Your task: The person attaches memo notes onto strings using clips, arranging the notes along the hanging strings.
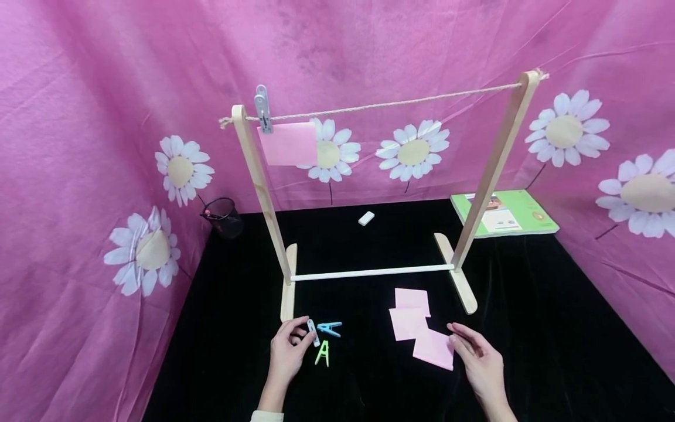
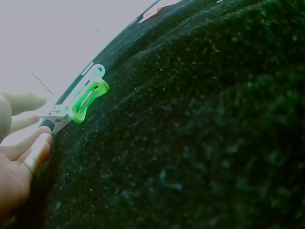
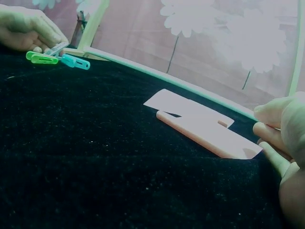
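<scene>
My left hand [image 1: 287, 354] pinches a grey clothespin [image 1: 313, 333] between thumb and fingers, low over the black cloth. Just right of it lie a blue clothespin [image 1: 329, 329] and a green clothespin [image 1: 323, 353]. The left wrist view shows the held pin right beside the green clothespin [image 2: 88, 100]. My right hand [image 1: 479, 360] is at the right edge of the nearest pink paper square [image 1: 435, 349], its thumb and fingers slightly apart; in the right wrist view no paper shows between them. Two more pink squares [image 1: 408, 323] overlap behind that one.
A wooden frame [image 1: 487, 181] carries a rope [image 1: 390, 105], where another grey clothespin [image 1: 263, 109] holds a pink paper square [image 1: 289, 145]. Behind stand a black mesh pen cup [image 1: 227, 220], a white eraser [image 1: 366, 218] and a green book [image 1: 522, 211]. A pink flowered curtain [image 1: 369, 47] surrounds the table.
</scene>
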The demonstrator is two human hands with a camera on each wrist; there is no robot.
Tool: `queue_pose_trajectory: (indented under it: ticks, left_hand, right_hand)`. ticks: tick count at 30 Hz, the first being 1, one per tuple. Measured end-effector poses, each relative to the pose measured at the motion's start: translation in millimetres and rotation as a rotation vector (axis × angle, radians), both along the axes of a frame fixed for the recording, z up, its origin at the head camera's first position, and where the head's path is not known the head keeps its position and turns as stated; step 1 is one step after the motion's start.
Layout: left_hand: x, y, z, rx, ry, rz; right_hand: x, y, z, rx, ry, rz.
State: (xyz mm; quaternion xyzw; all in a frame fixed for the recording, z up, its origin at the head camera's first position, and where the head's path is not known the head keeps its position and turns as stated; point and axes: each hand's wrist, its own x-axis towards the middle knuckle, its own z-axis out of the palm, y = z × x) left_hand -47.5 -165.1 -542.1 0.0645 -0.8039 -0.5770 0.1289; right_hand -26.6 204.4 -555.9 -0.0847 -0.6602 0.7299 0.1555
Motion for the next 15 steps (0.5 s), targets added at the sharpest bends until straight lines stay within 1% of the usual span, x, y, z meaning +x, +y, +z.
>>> queue_pose_trajectory:
  ticks: [1,3,5,8,11,13,15]
  left_hand:
    - [-0.2,0.0,-0.3,-0.003,0.002,-0.001]
    - [0.3,0.5,-0.7,-0.003,0.006,0.001]
    - [1.5,1.3,-0.7,0.004,0.025,0.002]
    - [3.8,2.9,-1.1,0.047,0.069,-0.008]
    - [6.1,4.0,-2.1,0.103,0.136,-0.036]
    - [6.9,4.4,-2.8,0.134,0.165,-0.056]
    - [7.3,4.6,-3.5,0.159,0.178,-0.070]
  right_hand:
    - [0.2,-0.1,-0.4,0.012,-0.005,-0.006]
    - [0.2,-0.7,-1.6,0.073,-0.022,-0.023]
    - [0.0,-2.1,-2.8,0.166,-0.046,-0.046]
    - [0.2,-4.8,-3.2,0.313,-0.064,-0.082]
    - [0.8,-6.7,-2.9,0.420,-0.034,-0.106]
    - [1.0,-7.4,-2.8,0.469,-0.004,-0.115]
    - [1.3,-7.4,-3.1,0.535,0.019,-0.129]
